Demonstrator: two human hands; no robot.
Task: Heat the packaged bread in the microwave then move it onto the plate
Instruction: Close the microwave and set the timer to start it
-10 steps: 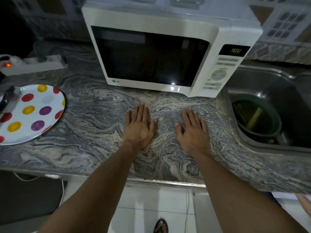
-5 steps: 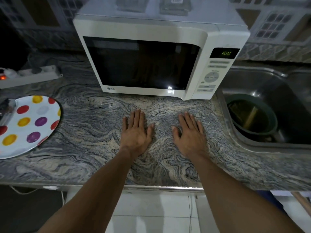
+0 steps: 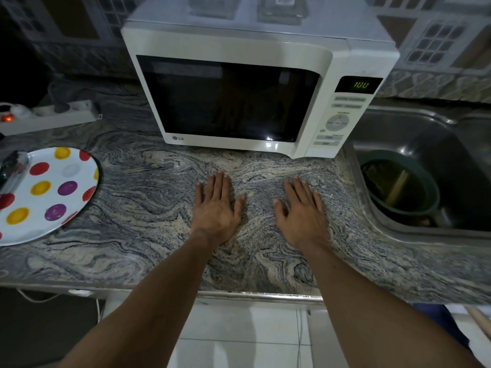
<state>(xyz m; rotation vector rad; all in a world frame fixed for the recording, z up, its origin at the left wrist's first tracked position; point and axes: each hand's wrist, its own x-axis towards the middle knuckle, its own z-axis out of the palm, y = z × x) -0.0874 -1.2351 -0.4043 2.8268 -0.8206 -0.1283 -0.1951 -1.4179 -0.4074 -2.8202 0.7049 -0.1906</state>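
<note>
A white microwave (image 3: pixel 289 49) stands at the back of the marbled counter with its dark door closed and green digits lit on its display (image 3: pixel 358 84). A white plate with coloured dots (image 3: pixel 50 192) lies at the left. A dark clear-wrapped package (image 3: pixel 12 168) rests on the plate's left edge, partly cut off by the frame. My left hand (image 3: pixel 216 208) and my right hand (image 3: pixel 301 211) lie flat on the counter in front of the microwave, palms down, holding nothing.
A steel sink (image 3: pixel 425 134) sits at the right with a green bowl (image 3: pixel 401 184) inside it. A white power strip (image 3: pixel 53 115) with a red light lies at the back left. Clear containers (image 3: pixel 281 7) stand on top of the microwave. White floor tiles show below the counter edge.
The view has tilted up, then shifted, showing more of the microwave's top. Both hands stay flat on the counter in the same spots.
</note>
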